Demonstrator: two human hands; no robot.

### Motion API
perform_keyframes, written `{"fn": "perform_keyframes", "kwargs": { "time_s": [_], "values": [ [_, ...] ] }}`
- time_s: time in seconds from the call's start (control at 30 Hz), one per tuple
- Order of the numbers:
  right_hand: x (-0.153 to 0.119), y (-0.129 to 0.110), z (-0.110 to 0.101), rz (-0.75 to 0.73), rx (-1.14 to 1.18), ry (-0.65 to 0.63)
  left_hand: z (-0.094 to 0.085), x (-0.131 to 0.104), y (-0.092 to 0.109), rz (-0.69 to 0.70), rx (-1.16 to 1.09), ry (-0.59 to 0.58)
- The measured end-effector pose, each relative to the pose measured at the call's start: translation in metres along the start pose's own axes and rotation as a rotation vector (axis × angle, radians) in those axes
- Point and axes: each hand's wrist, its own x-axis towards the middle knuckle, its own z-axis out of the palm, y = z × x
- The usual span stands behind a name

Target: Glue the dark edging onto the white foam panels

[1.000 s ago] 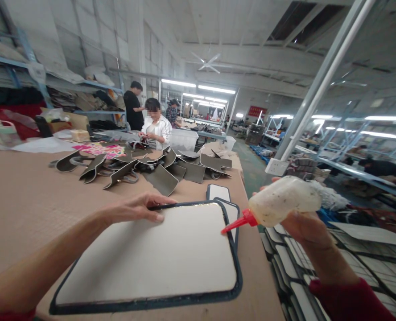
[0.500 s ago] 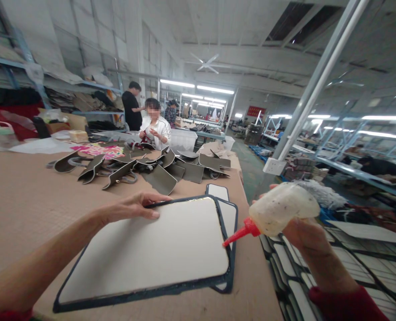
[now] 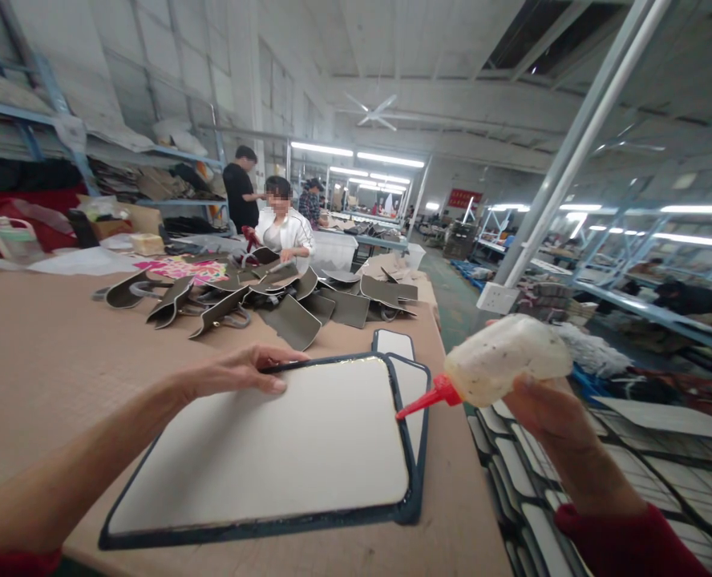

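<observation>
Nozzle (image 3: 428, 399) shifts higher along 3-o'clock edge of panel (image 3: 260, 457). Right fingers (image 3: 521, 391) grip bottle (image 3: 500, 357), likely soft: hold mid-body. Left fingers (image 3: 275, 384) pinch panel, probably light, stiff, at 12 o'clock, over bench (image 3: 43, 353).

Brown tabletop (image 3: 61, 344) bears dark-rimmed white panels (image 3: 394, 345), olive pieces (image 3: 289, 322)

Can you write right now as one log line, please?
left hand: grips white dark-edged rectangular panel | right hand: holds cloudy plastic bottle | red pointed nozzle: tip at panel's right border
</observation>
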Motion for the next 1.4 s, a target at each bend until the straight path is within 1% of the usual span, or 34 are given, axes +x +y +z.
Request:
{"fn": "perform_keyframes", "kwargs": {
  "time_s": [0.23,0.33,0.5,0.63,0.8,0.9,1.0,1.1,1.2,1.4],
  "values": [
    [-0.009,0.003,-0.008,0.028,-0.017,0.001,0.003,0.002,0.003,-0.013,-0.055,0.043],
    [-0.015,0.004,-0.011,0.009,-0.020,0.027,0.002,0.006,-0.001,-0.017,-0.075,0.060],
    [-0.027,0.010,-0.017,-0.053,-0.031,0.095,-0.005,0.009,-0.025,-0.022,-0.085,0.144],
    [-0.041,0.018,-0.021,-0.134,-0.050,0.192,-0.003,0.011,-0.043,-0.028,-0.111,0.201],
    [-0.062,0.038,-0.018,-0.186,-0.060,0.249,0.011,0.018,-0.052,-0.022,-0.182,0.234],
    [-0.072,0.050,-0.010,-0.170,-0.048,0.297,0.022,0.026,-0.056,-0.024,-0.241,0.297],
    [-0.077,0.056,-0.001,-0.160,-0.028,0.365,0.035,0.035,-0.058,-0.041,-0.322,0.365],
    [-0.075,0.054,0.007,-0.176,0.011,0.369,0.047,0.042,-0.057,-0.042,-0.400,0.424],
    [-0.067,0.049,0.010,-0.226,0.055,0.364,0.057,0.049,-0.053,-0.022,-0.451,0.424],
    [-0.055,0.053,0.004,-0.204,0.007,0.336,0.068,0.058,-0.047,-0.065,-0.460,0.426]
  ]
}}
